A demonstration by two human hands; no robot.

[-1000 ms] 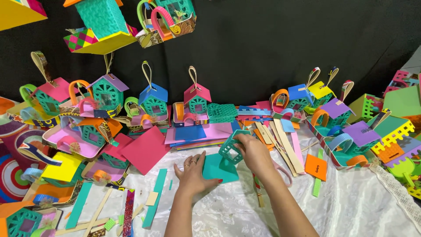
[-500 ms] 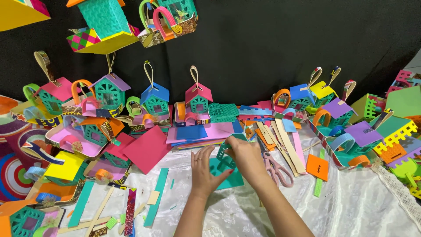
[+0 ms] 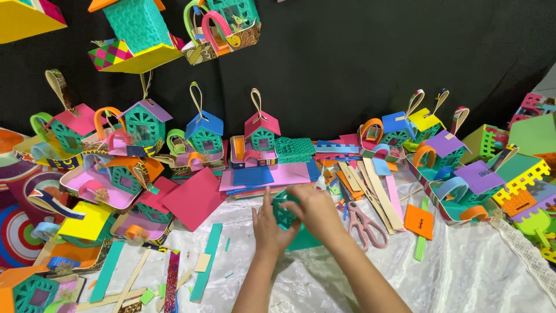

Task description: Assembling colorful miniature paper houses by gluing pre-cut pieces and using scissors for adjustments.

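Both my hands meet over a white cloth (image 3: 475, 278) at the middle of the view. My left hand (image 3: 267, 227) and my right hand (image 3: 315, 211) together grip a small teal foam house piece (image 3: 285, 215) with cut-out windows, standing on a teal foam base (image 3: 304, 239). My fingers cover most of the piece. Pink-handled scissors (image 3: 362, 223) lie just right of my right hand. A stack of pink and blue foam sheets (image 3: 272, 175) lies just beyond my hands.
Finished foam houses with loop handles line the black backdrop, such as a blue-roofed one (image 3: 204, 134) and a pink-roofed one (image 3: 262, 132). More hang overhead (image 3: 139, 32). Foam strips (image 3: 376, 188), a pink square (image 3: 194, 198) and an orange card (image 3: 419, 221) lie around.
The teal piece lay flat under my spread hands a second ago. My hands have since drawn together and closed around it, lifting its walls upright.
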